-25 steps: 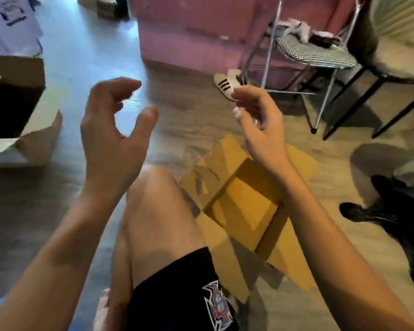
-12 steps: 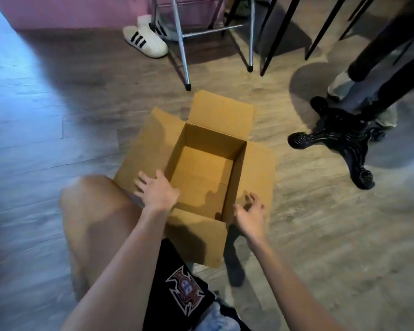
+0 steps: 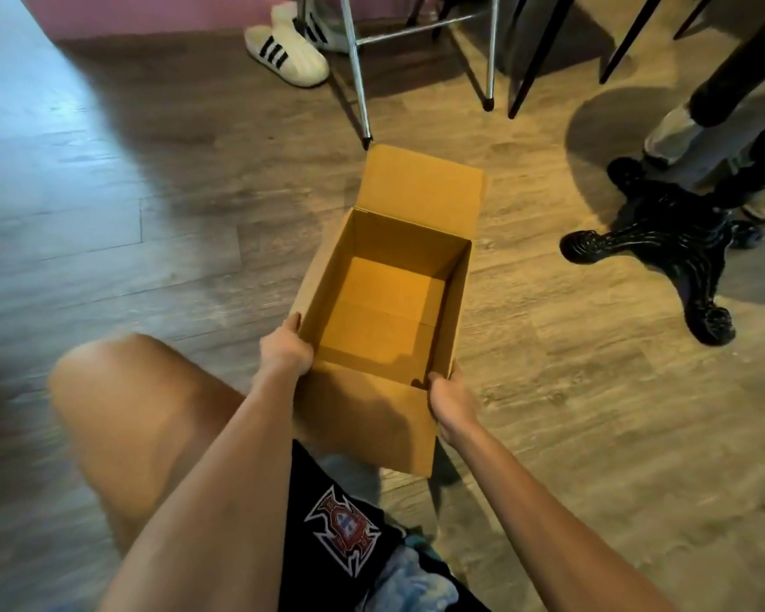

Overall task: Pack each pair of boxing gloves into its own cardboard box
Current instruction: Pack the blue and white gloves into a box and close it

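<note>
A brown cardboard box (image 3: 420, 183) stands open on the wooden floor in front of my bent knee. Its inside shows only bare cardboard. The far flap stands up and the near flap hangs down toward me. My left hand (image 3: 285, 350) grips the box's near left corner. My right hand (image 3: 451, 397) grips the near right corner. No boxing gloves are in view.
A white slipper with black stripes (image 3: 286, 55) lies at the back by metal chair legs (image 3: 357, 72). A black cast-iron table base (image 3: 663, 245) stands to the right of the box. A pink sofa base runs along the top left.
The view dropped from my raised empty hands to the box. Both hands came down and took hold of the box's near corners, and the side flaps now lie folded down.
</note>
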